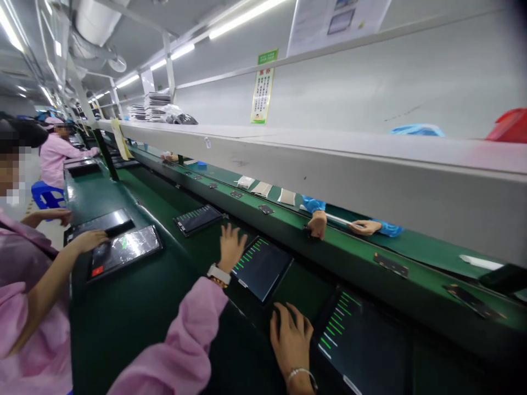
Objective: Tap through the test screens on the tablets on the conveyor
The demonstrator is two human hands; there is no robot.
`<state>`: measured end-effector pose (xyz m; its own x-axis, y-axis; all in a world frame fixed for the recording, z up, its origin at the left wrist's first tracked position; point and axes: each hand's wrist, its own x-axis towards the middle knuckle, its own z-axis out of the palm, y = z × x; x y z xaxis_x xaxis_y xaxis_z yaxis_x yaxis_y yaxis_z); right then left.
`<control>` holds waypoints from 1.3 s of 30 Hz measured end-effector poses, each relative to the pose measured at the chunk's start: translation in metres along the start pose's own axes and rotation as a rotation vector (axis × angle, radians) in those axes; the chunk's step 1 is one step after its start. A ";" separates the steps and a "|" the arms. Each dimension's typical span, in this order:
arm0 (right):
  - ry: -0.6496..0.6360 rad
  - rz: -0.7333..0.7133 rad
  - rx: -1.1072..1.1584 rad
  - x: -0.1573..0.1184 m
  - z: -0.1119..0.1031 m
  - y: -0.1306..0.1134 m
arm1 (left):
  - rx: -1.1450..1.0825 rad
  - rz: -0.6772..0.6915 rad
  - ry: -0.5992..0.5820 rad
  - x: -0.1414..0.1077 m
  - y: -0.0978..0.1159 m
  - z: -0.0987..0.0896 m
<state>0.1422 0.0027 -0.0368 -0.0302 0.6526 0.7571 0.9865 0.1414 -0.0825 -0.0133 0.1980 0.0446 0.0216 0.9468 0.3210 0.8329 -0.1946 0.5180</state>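
Note:
My left hand (231,247), with a watch at the wrist and a pink sleeve, reaches out with its fingers spread. It is at the left edge of a tablet (269,271) whose dark screen shows green lines; whether it touches the tablet I cannot tell. My right hand (293,340), wearing a bracelet, has its fingers apart and slightly bent, low over the green surface. It holds nothing and lies between that tablet and a nearer tablet (370,340) with similar green and white lines. Farther off lies a third tablet (198,219), also lit with lines.
At left, a co-worker's hand (88,241) rests by a film-covered tablet (127,247). Beyond the conveyor belt (296,227), carrying several circuit boards (390,265), another person's hands (317,225) work in blue sleeves. A white shelf (329,159) overhangs the belt.

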 end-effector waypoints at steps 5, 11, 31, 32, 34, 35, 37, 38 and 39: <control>-0.012 -0.018 0.002 -0.007 0.008 0.005 | 0.228 -0.176 0.254 0.028 -0.109 -0.030; 0.026 -0.084 -0.060 -0.014 0.021 0.016 | 0.360 -0.148 0.372 0.033 -0.162 -0.008; 0.067 -0.085 -0.030 -0.005 0.007 0.008 | 0.276 0.027 0.285 0.048 -0.166 0.006; 0.069 -0.092 -0.033 -0.005 0.008 0.009 | 0.275 0.003 0.311 0.047 -0.167 0.009; 0.073 -0.097 -0.043 -0.006 0.009 0.010 | 0.260 0.003 0.329 0.046 -0.168 0.014; 0.066 -0.098 -0.046 -0.008 0.010 0.011 | 0.246 0.032 0.316 0.046 -0.168 0.015; 0.045 -0.097 -0.044 -0.012 0.013 0.015 | 0.210 0.134 0.266 0.046 -0.167 0.017; 0.035 -0.099 -0.040 -0.014 0.015 0.016 | 0.192 0.191 0.243 0.047 -0.166 0.016; 0.028 -0.102 -0.033 -0.016 0.018 0.018 | 0.177 0.238 0.229 0.048 -0.165 0.015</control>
<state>0.1574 0.0077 -0.0621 -0.1268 0.6149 0.7784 0.9833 0.1810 0.0171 -0.1413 0.2795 -0.0375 0.1187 0.7944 0.5957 0.9028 -0.3361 0.2683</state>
